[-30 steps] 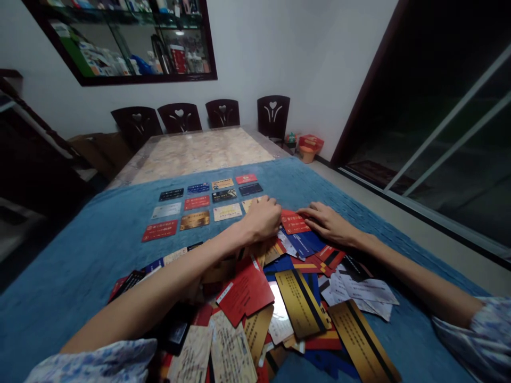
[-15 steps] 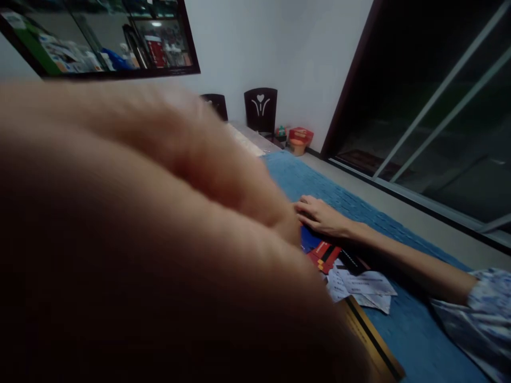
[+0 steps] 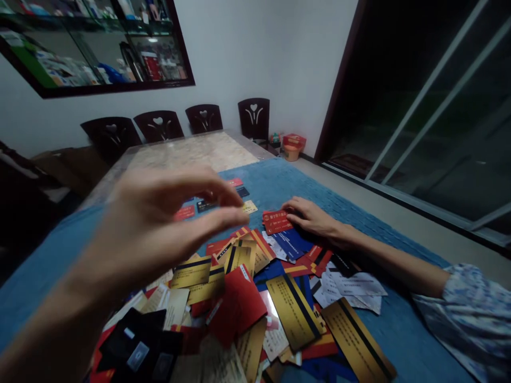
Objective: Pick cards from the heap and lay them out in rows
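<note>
1. Nearest is the left hand (image 3: pixel 143 223), blurred and raised above the heap of cards. Its thumb and fingers arch toward each other around a hollow, tips close together; whether they pinch anything, I cannot tell.
2. Below this hand, black cards (image 3: pixel 138 346) overlap at the heap's near left side.
3. Below it and to its right lie a plain red card (image 3: pixel 248 298), a long gold card (image 3: pixel 295 311) and, farther right, a second gold card (image 3: pixel 357 338).
4. Just under its thumb, smaller gold cards (image 3: pixel 239 258) are piled.
5. On the near side of the right hand (image 3: pixel 313 215) are pale cards (image 3: pixel 351 284) and a blue card (image 3: pixel 288 243).
6. The right hand rests with bent fingers at the right end of a red card with white print (image 3: pixel 274 221); I cannot tell whether they grip it.
7. Beyond the left fingertips, a cream card (image 3: pixel 250 206) and a dark card (image 3: pixel 242 191) lie flat on blue cloth (image 3: pixel 265 173).
8. Farther from both hands stand dark chairs (image 3: pixel 244 114).
</note>
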A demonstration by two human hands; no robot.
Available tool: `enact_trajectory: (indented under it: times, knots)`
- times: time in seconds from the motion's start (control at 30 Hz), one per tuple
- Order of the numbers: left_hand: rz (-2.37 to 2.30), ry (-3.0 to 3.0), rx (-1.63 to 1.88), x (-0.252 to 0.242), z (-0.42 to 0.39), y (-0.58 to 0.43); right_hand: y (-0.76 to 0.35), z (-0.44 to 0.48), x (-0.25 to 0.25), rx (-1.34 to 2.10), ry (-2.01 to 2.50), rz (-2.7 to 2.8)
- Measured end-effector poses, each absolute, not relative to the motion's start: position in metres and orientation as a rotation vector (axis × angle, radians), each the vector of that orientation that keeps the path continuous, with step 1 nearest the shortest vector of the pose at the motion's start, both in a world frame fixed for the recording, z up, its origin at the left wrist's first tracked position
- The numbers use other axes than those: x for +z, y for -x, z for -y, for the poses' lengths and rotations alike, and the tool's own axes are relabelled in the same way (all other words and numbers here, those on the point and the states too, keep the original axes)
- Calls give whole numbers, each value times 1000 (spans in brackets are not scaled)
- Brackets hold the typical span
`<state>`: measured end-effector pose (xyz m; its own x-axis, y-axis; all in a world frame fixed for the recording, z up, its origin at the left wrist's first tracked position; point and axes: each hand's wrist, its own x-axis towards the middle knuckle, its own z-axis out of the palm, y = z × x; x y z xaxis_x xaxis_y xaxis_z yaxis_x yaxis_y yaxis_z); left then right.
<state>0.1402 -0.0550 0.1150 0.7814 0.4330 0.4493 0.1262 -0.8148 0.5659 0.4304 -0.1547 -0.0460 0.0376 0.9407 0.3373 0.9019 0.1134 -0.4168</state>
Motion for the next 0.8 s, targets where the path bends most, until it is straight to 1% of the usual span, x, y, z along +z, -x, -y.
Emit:
enact_trajectory:
  times: [0.07,0.13,0.27,0.37,0.57,0.67,0.8]
  knots:
    - [-466,-2576,798,104,47,-154,-431,154,-46,105,1774,1863]
    - [-498,-2713,720,82,29,-174,-431,153,-46,87,1789,1869]
    - [-646,-2978,453,31,-6,-201,-431,153,-48,-43,1926,1951]
    - [-781,-3063,252,10,-19,-206,-432,152,-45,-90,2059,2093]
    - [-833,-3040,47,-2,-32,-212,-426,113,-17,-247,2115,2233]
    - [-851,-3000,-52,-4,-41,-218,-416,75,-10,-159,2119,2316]
    - [-817,-2946,-125,-4,-49,-224,-403,34,-13,-48,2118,2403]
